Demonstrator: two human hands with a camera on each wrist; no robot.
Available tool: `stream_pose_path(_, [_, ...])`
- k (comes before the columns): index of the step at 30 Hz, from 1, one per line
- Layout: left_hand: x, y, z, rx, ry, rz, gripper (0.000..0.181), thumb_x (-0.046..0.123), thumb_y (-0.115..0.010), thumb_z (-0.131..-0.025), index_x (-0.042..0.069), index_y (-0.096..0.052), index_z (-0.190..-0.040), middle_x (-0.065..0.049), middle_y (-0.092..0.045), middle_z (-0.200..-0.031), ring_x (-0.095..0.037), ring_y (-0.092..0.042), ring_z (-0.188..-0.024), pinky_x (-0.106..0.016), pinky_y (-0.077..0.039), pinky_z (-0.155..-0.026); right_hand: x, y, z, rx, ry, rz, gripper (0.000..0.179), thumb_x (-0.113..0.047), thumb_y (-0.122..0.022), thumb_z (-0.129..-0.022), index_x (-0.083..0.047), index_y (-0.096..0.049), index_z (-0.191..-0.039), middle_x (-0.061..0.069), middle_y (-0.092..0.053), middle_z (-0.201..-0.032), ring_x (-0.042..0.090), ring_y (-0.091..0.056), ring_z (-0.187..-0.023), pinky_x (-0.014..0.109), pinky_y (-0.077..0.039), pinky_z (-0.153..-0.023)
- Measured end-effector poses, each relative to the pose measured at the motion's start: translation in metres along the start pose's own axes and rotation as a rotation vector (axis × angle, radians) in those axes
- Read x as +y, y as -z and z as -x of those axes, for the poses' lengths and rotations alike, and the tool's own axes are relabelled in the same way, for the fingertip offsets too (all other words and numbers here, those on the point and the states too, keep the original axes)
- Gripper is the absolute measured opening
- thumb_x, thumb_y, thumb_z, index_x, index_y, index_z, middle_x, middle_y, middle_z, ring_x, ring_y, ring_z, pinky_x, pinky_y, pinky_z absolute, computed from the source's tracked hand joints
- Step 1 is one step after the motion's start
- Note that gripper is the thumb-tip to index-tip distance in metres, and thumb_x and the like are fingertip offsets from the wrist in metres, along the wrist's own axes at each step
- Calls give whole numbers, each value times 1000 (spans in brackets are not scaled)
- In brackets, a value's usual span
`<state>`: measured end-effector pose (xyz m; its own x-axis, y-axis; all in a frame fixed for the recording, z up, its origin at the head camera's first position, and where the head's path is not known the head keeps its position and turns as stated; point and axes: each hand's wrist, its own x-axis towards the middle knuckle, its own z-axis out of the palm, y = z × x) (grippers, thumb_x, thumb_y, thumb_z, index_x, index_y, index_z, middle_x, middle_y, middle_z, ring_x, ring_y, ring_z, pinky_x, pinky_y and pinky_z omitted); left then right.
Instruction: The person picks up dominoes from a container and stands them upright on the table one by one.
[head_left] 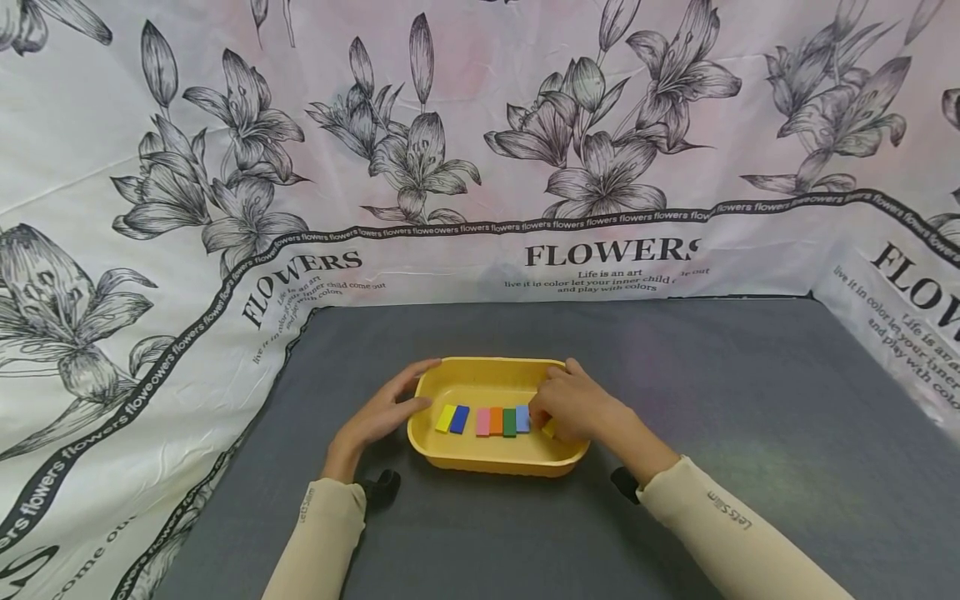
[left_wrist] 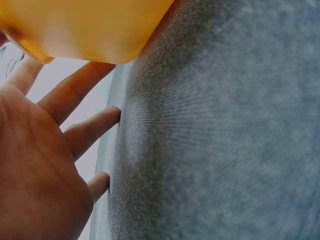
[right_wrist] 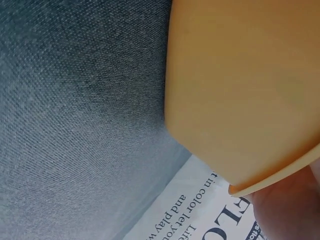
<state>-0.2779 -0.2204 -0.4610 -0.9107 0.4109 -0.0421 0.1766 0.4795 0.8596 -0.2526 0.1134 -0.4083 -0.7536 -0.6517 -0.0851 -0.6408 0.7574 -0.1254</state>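
A shallow yellow plastic tub (head_left: 491,467) sits on the grey cloth between both hands. On its floor lie small flat rectangular blocks: a yellow block (head_left: 445,418) beside a dark blue block (head_left: 460,420), then pink (head_left: 482,422), orange, green (head_left: 510,422) and light blue (head_left: 522,418) in a row. My left hand (head_left: 386,411) is at the tub's left end with fingers spread; in the left wrist view they reach toward its underside. My right hand (head_left: 573,404) reaches over the right end, fingers down beside the light blue block. Another yellow block (head_left: 550,428) shows partly beneath it; its fingertips are hidden.
Grey cloth (head_left: 675,533) covers the surface around the tub. A white curtain (head_left: 465,183) with flower drawings and lettering stands along the back and both sides. Dark straps with small devices (head_left: 382,490) sit at both wrists.
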Motion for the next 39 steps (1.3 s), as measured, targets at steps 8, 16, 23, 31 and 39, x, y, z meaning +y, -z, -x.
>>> stream_pose_path(8, [0, 0, 0, -2, 1, -6, 61, 25, -61, -100, 35, -38, -156, -4, -37, -163, -36, -42, -145, -65, -31, -119, 4, -5, -1, 39, 15, -11, 26, -5, -78, -79, -28, -82, -90, -15, -74, -82, 17, -44, -86, 41, -23, -80])
stream_pose_path(16, [0, 0, 0, -3, -5, -13, 61, 25, -60, -100, 35, -37, -156, -5, -37, -164, -37, -42, -145, -65, -31, -119, 7, -8, 0, 93, 45, -22, 15, -17, -82, -79, -29, -81, -89, -17, -73, -79, 16, -43, -81, 39, -21, -77])
stream_pose_path(23, [-1, 0, 0, -1, -3, -7, 61, 25, -61, -100, 35, -38, -155, -5, -39, -162, -36, -43, -144, -64, -33, -118, 13, -12, 4, 209, 76, -119, 16, -22, -83, -77, -25, -78, -92, -14, -67, -76, 12, -42, -79, 36, -20, -74])
stream_pose_path(31, [0, -1, -1, 4, 1, 5, 61, 27, -64, -100, 40, -39, -154, -4, -43, -160, -34, -46, -142, -62, -37, -117, 19, -12, 13, 381, 102, -358, 20, -17, -82, -81, -19, -77, -99, -11, -71, -81, 18, -54, -81, 37, -21, -80])
stream_pose_path(39, [4, -2, 1, 22, 39, -18, 62, 29, -65, -98, 39, -39, -154, -5, -42, -160, -34, -46, -142, -62, -36, -117, 32, -5, 26, 468, 42, -602, 25, -16, -82, -84, -17, -76, -109, -9, -76, -93, 20, -58, -82, 37, -35, -81])
